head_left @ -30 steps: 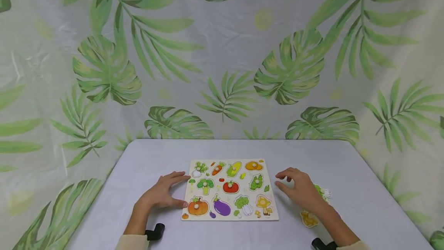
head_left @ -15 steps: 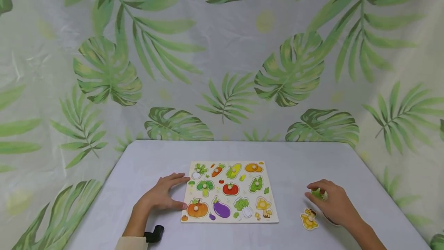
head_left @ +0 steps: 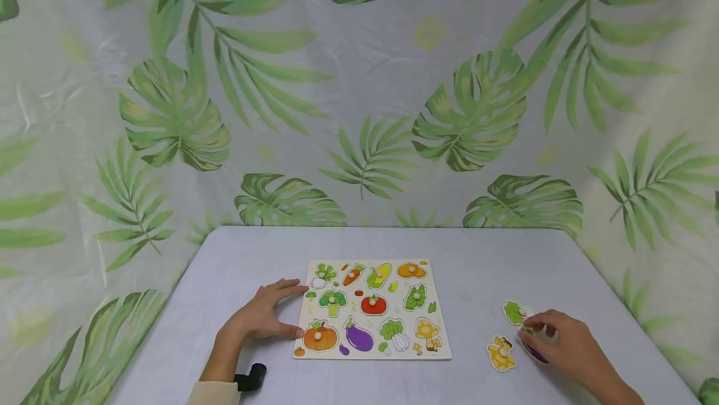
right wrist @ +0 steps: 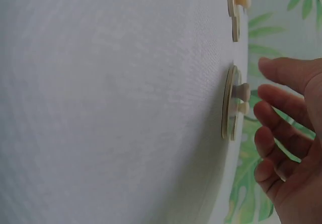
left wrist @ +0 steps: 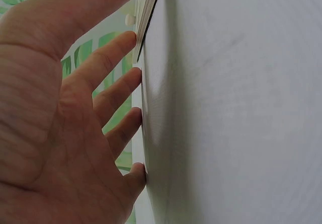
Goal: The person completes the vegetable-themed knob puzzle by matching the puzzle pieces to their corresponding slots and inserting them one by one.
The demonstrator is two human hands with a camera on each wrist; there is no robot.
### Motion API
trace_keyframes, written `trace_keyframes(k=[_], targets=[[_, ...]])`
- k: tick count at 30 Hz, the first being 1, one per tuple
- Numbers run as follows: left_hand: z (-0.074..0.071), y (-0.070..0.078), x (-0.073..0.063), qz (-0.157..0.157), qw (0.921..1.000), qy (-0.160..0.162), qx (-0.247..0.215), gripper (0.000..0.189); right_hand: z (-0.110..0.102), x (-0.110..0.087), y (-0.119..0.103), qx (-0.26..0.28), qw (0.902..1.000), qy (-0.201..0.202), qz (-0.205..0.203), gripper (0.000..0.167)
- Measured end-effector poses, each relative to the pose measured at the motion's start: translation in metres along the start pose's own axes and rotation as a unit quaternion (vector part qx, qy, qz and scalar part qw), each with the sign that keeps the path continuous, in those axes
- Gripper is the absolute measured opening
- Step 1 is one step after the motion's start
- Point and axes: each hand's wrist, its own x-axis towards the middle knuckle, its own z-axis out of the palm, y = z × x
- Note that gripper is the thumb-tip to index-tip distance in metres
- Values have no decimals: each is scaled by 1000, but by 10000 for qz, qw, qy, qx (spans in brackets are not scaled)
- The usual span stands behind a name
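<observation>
A wooden vegetable knob puzzle board lies on the white table. My left hand is at its left side, thumb and index finger against the edge; in the left wrist view, the other fingers spread out along the tabletop. My right hand hovers right of the board over a purple eggplant puzzle piece, partly hidden by the fingers. In the right wrist view, thumb and fingertips stand apart around a wooden knob without visibly touching it. Just behind lies a bok choy piece, and a mushroom piece lies to its left.
Pictures of the eggplant, bok choy and mushroom on the board's front row show no knobs, while the pumpkin and other vegetables have them. A leaf-patterned curtain hangs behind the table.
My right hand has moved right, away from the board's right edge, passing over the bok choy piece and then nearer to the eggplant piece. The left hand stays at the board's edge.
</observation>
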Motion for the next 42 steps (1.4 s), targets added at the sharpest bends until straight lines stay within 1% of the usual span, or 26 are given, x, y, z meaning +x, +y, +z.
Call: trace_keyframes(k=[8, 11, 15, 19, 24, 27, 32, 34, 38, 40, 42], targets=[[1, 0, 0, 17, 10000, 18, -19, 90, 0, -3, 2, 119, 9980, -569, 232, 12], [1, -1, 0, 19, 10000, 17, -21, 90, 0, -2, 4, 71, 9964, -726, 436, 13], [2, -1, 1, 16, 10000, -16, -9, 90, -3, -2, 8, -97, 9938, -896, 651, 21], [1, -1, 1, -8, 10000, -9, -4, 90, -6, -4, 11, -46, 9936, -962, 589, 19], [1, 0, 1, -25, 10000, -7, 19, 90, -6, -3, 8, 1, 9928, -1043, 586, 14], [1, -1, 1, -17, 10000, -13, 36, 90, -6, -2, 6, -6, 9942, -954, 499, 11], [2, -1, 1, -34, 10000, -20, 77, 90, -9, 1, 0, 118, 9962, -839, 219, 9], [2, -1, 1, -37, 10000, -20, 84, 90, -10, 3, -3, 177, 9968, -783, 49, 9], [1, 0, 1, -1, 9999, -30, 106, 89, -9, 8, -11, 291, 9979, -391, -436, 10], [1, 0, 1, 21, 9999, -30, 116, 89, -7, 12, -16, 397, 9968, -144, -679, 12], [1, 0, 1, 36, 9999, -28, 129, 88, -4, 16, -23, 501, 9953, 11, -830, 13]])
